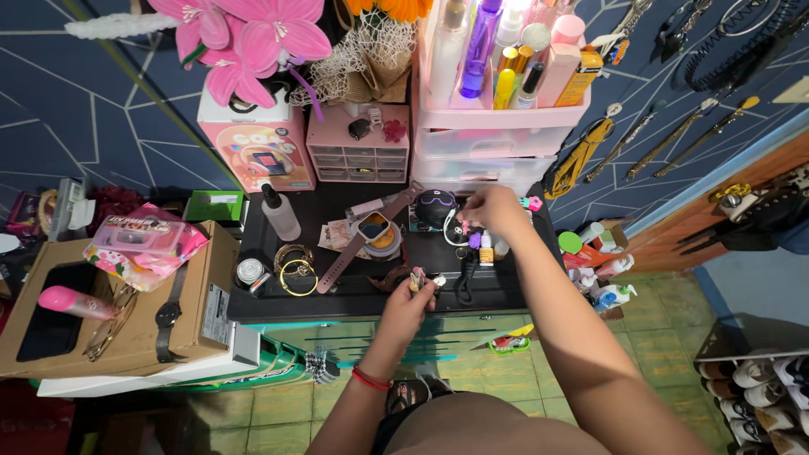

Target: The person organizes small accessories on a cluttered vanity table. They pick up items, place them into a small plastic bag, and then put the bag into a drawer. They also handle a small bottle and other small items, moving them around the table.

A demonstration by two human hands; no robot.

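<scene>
Sorting of small trinkets on the black tabletop [337,297] looks, by my judgement, only partly done: most of the clutter lies scattered, and only two little pieces are in the hands.

The left hand [410,305] hovers at the front edge of the tabletop, its fingers pinched shut around a small charm [416,279], gold and pale in colour, too small to tell more. A red band sits on that wrist. The right hand [489,208] reaches further back, near the clear drawer unit [484,143], with thumb and fingertips closed on a tiny pink piece [463,224]; what exactly it is I cannot tell. Both pieces are therefore off the surface, each held at the fingertips, the one in front and to the left of the other.

Between and around the hands much lies unsorted: a dark round case [436,206] just left of the right hand, a watch with a mauve strap [362,236], gold bangles [294,267] near the left end, a small spray bottle [278,212], and a purple bit beside a small bottle [486,250] below the right hand. A cardboard box [126,324] stands well apart to the left, and a pink mini drawer chest [358,152] stands at the back.
</scene>
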